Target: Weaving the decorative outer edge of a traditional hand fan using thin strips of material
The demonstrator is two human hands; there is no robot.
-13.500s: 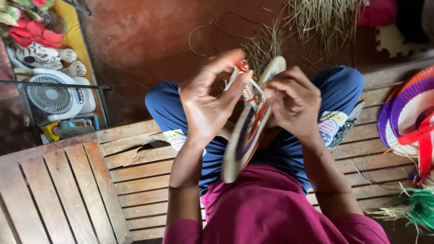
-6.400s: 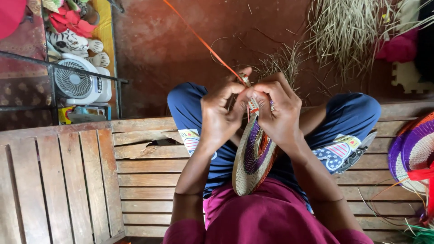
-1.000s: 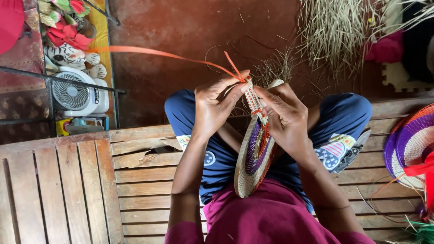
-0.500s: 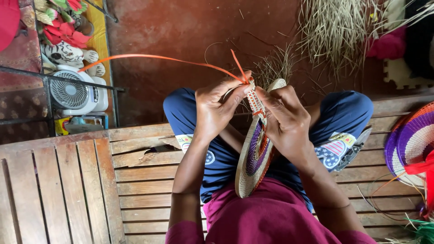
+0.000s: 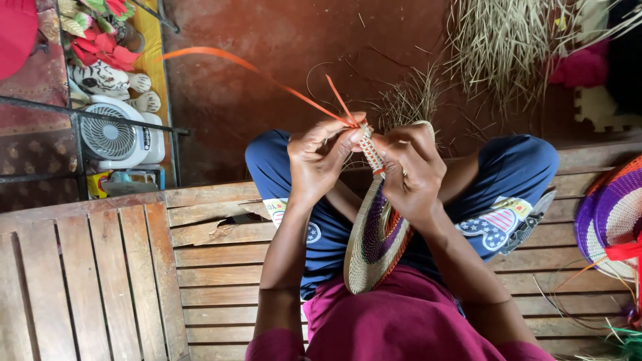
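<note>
Grip: left hand [image 5: 319,159] pinches the orange strip [image 5: 267,72] at the rim of the woven disc [image 5: 376,230]; right hand [image 5: 412,171] clasps that rim from the other side.
Disc: on edge between the knees, over the lap, banded purple, cream and orange.
Strip: runs up and away to the left, a short end sticking up by the fingertips.
Labels: flag-patterned patches on both blue trouser legs; printing too small to make out.
Hidden: right fingertips tucked behind the rim; another woven piece [image 5: 618,217] cut off at right.
Pose: both forearms raised, wrists bent inward, hands nearly touching.
Around: slatted wooden bench [image 5: 100,267], white fan [image 5: 117,137], dry grass bundle [image 5: 508,40].
</note>
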